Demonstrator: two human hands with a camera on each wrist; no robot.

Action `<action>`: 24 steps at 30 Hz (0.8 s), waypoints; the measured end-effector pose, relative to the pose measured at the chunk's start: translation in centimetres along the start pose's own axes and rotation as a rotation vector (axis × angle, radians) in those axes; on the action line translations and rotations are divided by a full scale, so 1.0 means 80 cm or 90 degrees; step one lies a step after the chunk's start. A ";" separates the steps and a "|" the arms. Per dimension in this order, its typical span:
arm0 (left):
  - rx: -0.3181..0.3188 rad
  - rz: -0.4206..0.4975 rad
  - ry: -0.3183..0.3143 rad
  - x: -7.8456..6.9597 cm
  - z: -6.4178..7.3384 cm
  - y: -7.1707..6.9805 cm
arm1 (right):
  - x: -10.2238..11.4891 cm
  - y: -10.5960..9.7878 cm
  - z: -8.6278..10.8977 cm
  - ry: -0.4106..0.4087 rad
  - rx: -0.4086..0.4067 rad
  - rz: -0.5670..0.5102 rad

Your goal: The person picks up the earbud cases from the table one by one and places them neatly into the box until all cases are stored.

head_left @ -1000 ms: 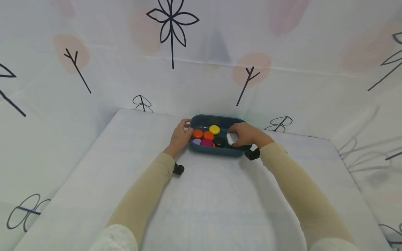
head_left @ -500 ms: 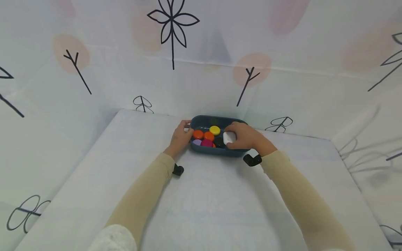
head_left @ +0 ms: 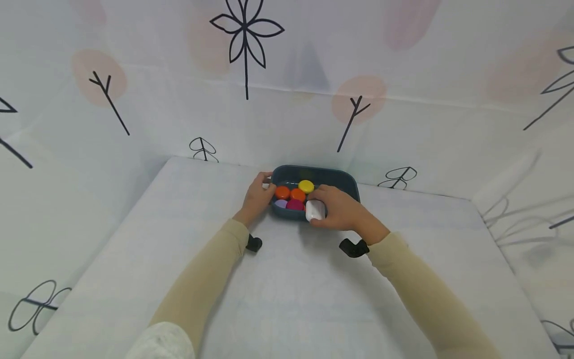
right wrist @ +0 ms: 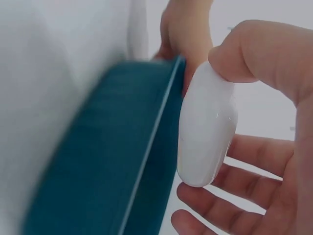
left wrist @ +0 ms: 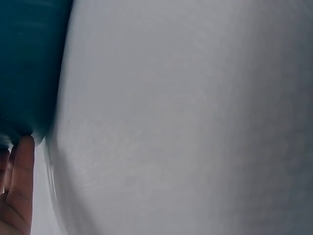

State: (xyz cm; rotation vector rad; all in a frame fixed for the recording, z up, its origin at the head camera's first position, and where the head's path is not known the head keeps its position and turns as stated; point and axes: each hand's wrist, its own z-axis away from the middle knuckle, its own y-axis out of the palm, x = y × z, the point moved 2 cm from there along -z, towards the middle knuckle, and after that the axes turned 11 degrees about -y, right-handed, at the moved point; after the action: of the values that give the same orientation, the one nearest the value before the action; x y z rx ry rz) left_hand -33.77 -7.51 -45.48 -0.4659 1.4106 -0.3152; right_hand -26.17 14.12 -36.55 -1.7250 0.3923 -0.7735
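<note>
A dark teal tray (head_left: 347, 185) with rounded corners stands on the white-covered table by the back wall. My left hand (head_left: 257, 198) holds its left end, thumb at the rim; in the left wrist view, fingers (left wrist: 23, 171) touch the tray's outer wall. My right hand (head_left: 342, 208) pinches a glossy white rounded piece (head_left: 315, 211) between thumb and fingers, over the tray's near edge. In the right wrist view the white piece (right wrist: 205, 132) is tilted beside the tray wall. Inside the tray lie a yellow disc (head_left: 306, 186), orange discs (head_left: 297, 194), a magenta piece (head_left: 295, 205) and a lilac piece (head_left: 281, 203).
A white cloth with plant drawings (head_left: 287, 129) hangs as a wall right behind the tray. The white tabletop (head_left: 291, 289) stretches in front of it. Small black devices (head_left: 354, 248) sit at both wrists.
My right hand has moved left and nearer to me with the white piece, from inside the tray to its near edge. It now covers the black piece. The left hand has stayed put.
</note>
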 end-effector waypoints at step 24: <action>-0.002 0.009 0.012 -0.002 0.006 -0.001 | 0.057 0.068 -0.007 -0.049 0.102 0.009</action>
State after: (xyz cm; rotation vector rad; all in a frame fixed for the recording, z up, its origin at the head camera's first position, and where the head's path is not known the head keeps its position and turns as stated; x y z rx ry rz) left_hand -33.33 -7.41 -45.27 -0.4562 1.4321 -0.3060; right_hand -22.49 9.26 -40.28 -1.5958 0.2820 -0.7062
